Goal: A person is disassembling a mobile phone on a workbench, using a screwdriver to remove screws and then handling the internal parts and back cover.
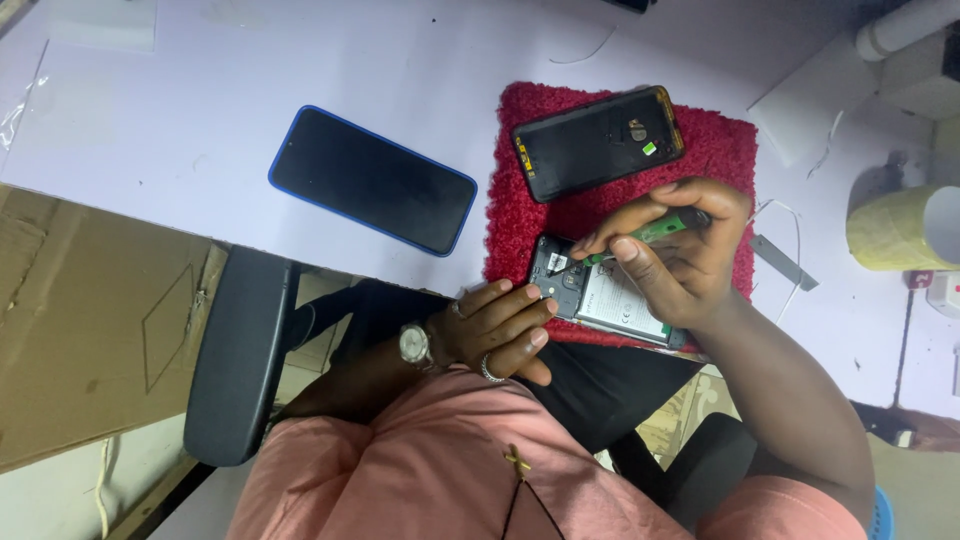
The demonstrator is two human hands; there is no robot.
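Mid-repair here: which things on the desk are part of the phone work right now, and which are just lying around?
In use:
- opened phone on the red mat
- green-handled tool in the right hand
- left hand steadying the opened phone
- removed back cover on the mat

Lying about:
- blue-edged phone, screen up
- yellow tape roll
- cardboard

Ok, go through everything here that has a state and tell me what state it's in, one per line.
Opened phone: back off, insides exposed, lying on the red mat.
Back cover: detached, lying inside up.
Blue-cased phone: screen dark, flat on the table.
Left hand: steadying the opened phone.
Right hand: gripping a green tool.
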